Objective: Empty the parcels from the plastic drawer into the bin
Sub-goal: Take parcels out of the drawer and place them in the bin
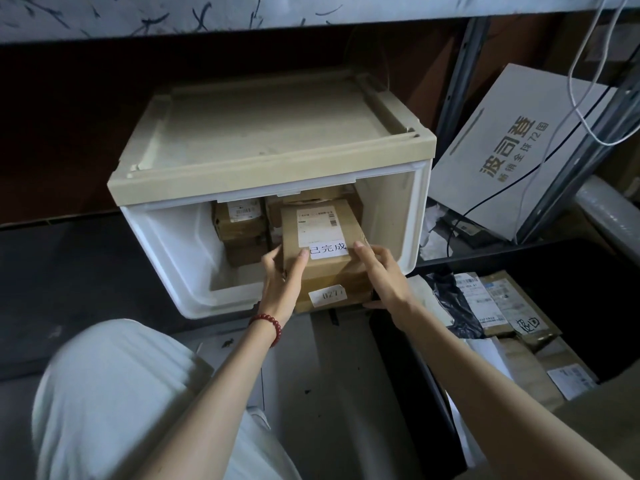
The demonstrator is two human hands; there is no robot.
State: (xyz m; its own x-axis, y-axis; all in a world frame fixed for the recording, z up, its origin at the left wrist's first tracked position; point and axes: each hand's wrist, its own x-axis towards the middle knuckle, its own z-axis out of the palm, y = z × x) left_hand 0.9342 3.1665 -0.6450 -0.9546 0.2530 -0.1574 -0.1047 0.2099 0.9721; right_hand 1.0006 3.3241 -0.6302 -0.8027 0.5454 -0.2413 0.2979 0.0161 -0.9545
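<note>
Dim storeroom, soft light from the person's side

The white inner walls of the plastic drawer (pixel 398 216) catch most of it and glow, while the recess (pixel 69 116) behind and the dark surface (pixel 69 271) to the left sink into near black. Shadows are soft-edged. The label (pixel 317 225) on the parcel (pixel 289 233) is sharp and readable; the pale trouser knee (pixel 114 393) at the bottom goes soft. The shelf edge (pixel 311 19) overhead bows and the metal upright (pixel 457 81) leans, bent by the wide lens

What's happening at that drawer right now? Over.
Left hand and right hand grip labelled parcel at plastic drawer mouth. More parcels behind and beneath. Nothing blocks the way out.
</note>
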